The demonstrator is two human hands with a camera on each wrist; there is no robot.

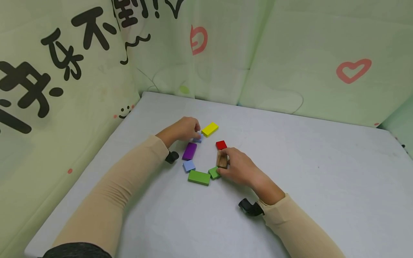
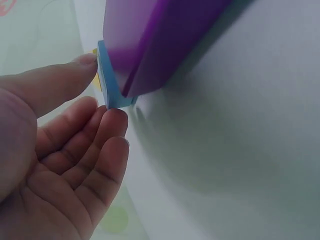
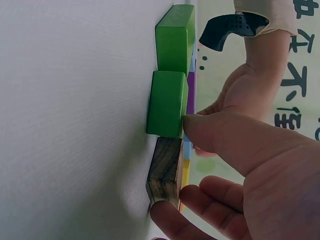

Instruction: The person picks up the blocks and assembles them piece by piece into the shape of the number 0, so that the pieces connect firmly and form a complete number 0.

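Observation:
Small coloured blocks form a ring with gaps on the table. At its far left my left hand (image 1: pixel 184 129) pinches a small light-blue block (image 2: pixel 115 95), thumb on its upper edge and fingertips at its end. Beside that block stands a purple block (image 1: pixel 189 151). My right hand (image 1: pixel 242 169) holds a dark-striped brown wooden block (image 3: pixel 166 167) on the ring's right side, fingertips at its far end. The right thumb touches the edge of a small green block (image 3: pixel 166 102), which adjoins the brown one. A red block (image 1: pixel 221 144) lies past the right fingertips.
A yellow block (image 1: pixel 210 129) lies at the ring's far end. A long green block (image 1: pixel 198 178) and a second light-blue block (image 1: pixel 189 166) make up the near side. Printed curtains (image 1: pixel 290 64) stand behind and left of the white table (image 1: pixel 322 172).

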